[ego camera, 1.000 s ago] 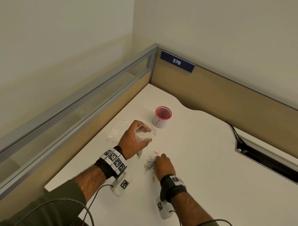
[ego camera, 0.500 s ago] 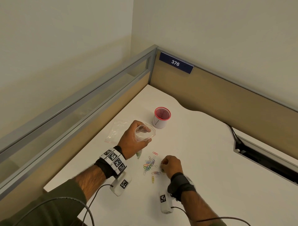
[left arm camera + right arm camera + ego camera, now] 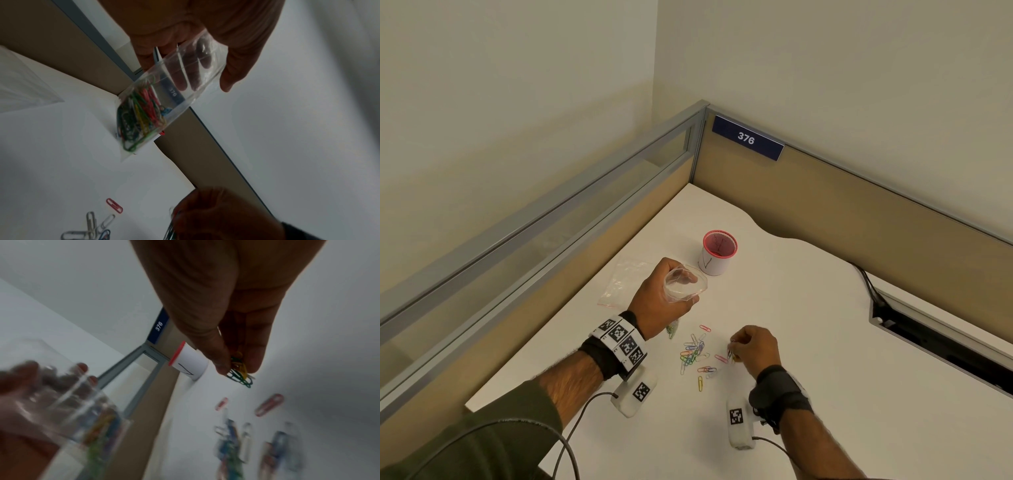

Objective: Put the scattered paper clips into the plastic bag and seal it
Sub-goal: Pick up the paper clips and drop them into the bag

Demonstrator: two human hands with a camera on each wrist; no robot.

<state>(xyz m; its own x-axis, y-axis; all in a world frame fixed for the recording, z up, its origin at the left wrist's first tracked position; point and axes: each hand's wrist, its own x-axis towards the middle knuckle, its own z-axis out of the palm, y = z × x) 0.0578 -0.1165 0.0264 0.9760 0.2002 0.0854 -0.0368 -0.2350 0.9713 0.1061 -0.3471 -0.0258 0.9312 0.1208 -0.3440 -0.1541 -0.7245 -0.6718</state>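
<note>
While the clips sit loose on the desk, both hands are busy:

Left hand: the left hand (image 3: 659, 301) is curled round a clear zip bag (image 3: 164, 104), holding its mouth wide open and up off the desk.
Bag contents: a bunch of colored clips (image 3: 141, 116) down in the bottom corner.
Right hand: the right hand (image 3: 755, 346) has its fingertips pinched on a small bundle of green and yellow paper clips (image 3: 239, 369), raised just above the desk.
Between the hands: the loose paper clips (image 3: 695, 353), lying on the white desk (image 3: 808, 325).
Beyond the left hand: a white cup with a red rim (image 3: 717, 251), upright.
Left of the left hand: a second clear bag (image 3: 623, 281), flat on the desk.
</note>
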